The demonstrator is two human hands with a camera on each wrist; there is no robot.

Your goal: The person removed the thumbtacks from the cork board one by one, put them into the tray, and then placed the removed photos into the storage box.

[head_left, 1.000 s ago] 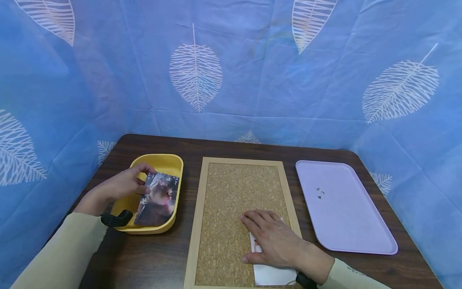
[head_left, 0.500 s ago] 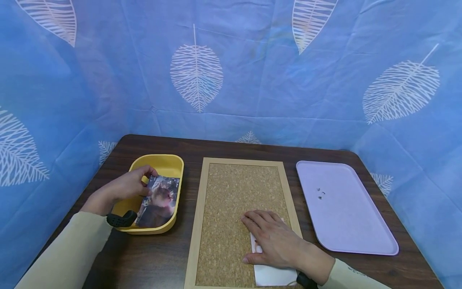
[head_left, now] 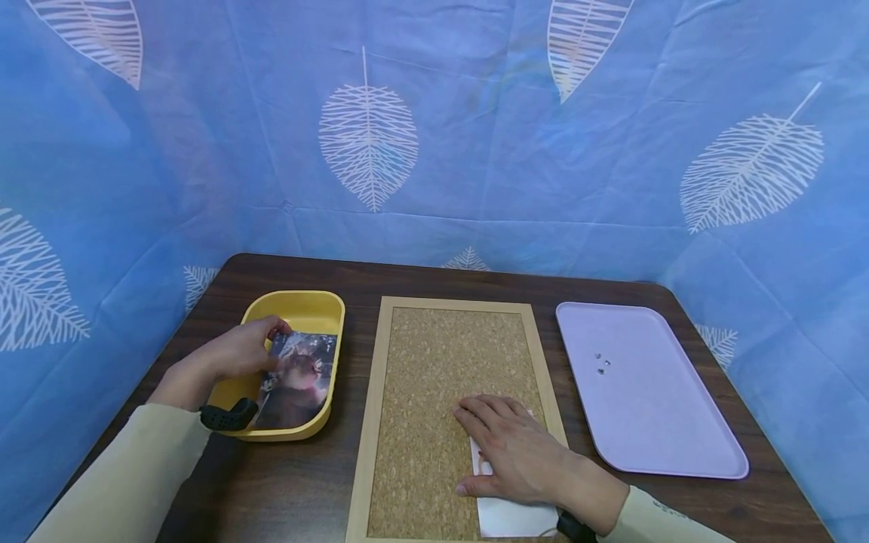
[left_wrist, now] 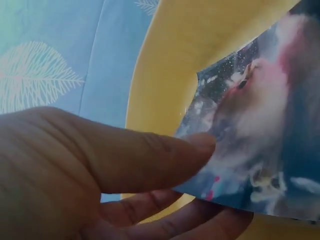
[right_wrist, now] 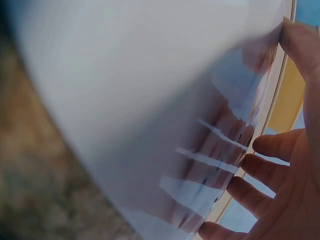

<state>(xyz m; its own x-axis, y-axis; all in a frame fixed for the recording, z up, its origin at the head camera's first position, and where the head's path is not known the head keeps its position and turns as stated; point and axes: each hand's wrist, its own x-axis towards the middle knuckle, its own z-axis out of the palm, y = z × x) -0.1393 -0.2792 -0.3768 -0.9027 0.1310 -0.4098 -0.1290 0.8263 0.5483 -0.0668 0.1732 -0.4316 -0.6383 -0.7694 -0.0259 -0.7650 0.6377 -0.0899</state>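
My left hand (head_left: 234,353) reaches into a yellow bin (head_left: 308,302) and pinches the edge of a glossy photo print (head_left: 303,377) with a pink and dark blue picture. In the left wrist view, the thumb (left_wrist: 165,157) lies on its face while the other fingers sit under the edge. My right hand (head_left: 519,456) rests spread on a second print (head_left: 512,519) at the lower right of a cork board (head_left: 448,377). Most of that print is hidden by the palm; its glossy, light surface (right_wrist: 125,75) fills much of the right wrist view.
A lilac tray (head_left: 665,392) stands right of the board, with several tiny shiny pieces (head_left: 601,363) on it. Everything stands on a dark wooden table (head_left: 285,490). Behind it hangs a blue cloth (head_left: 475,151) with white leaves.
Inside the bin, my left hand has shifted slightly to the right and towards me, and the photo's upper edge now sits a little lower. The right hand keeps its place.
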